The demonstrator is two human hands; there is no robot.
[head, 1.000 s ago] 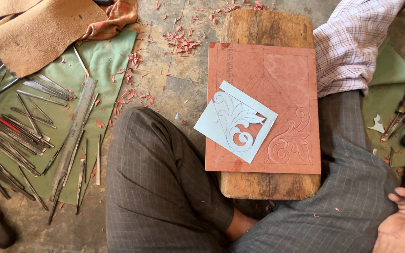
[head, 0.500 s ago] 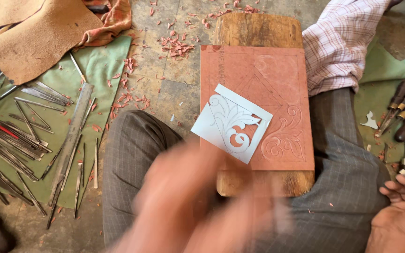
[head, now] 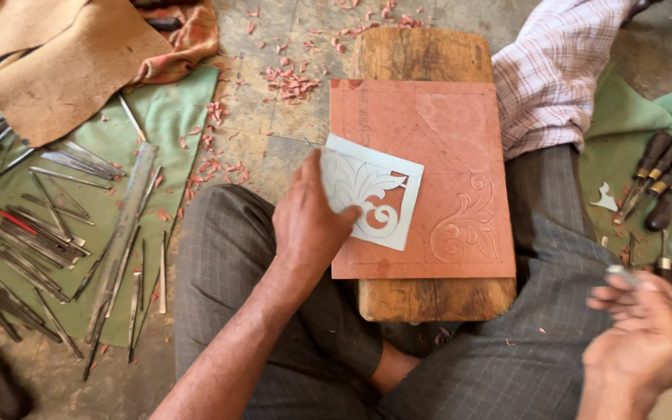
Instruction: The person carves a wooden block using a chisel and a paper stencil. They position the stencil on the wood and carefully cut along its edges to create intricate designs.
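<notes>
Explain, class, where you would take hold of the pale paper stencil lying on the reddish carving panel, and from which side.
Take the stencil by its solid border at the left corner, coming from the left, where the left hand already rests. It lies flat, turned askew on the panel; its middle is fragile cut-out scrollwork, so a pinch on the plain edge seems safest.

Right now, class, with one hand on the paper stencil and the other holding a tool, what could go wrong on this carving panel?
1. The pale cut-out paper stencil lies tilted, overhanging the reddish carved panel; held only by the left hand, it could slip and misplace the pattern.
2. The thin metal tool in the right hand could scratch the finished scroll carving nearby.
3. The wooden block rests by the knees; it might rock.
</notes>
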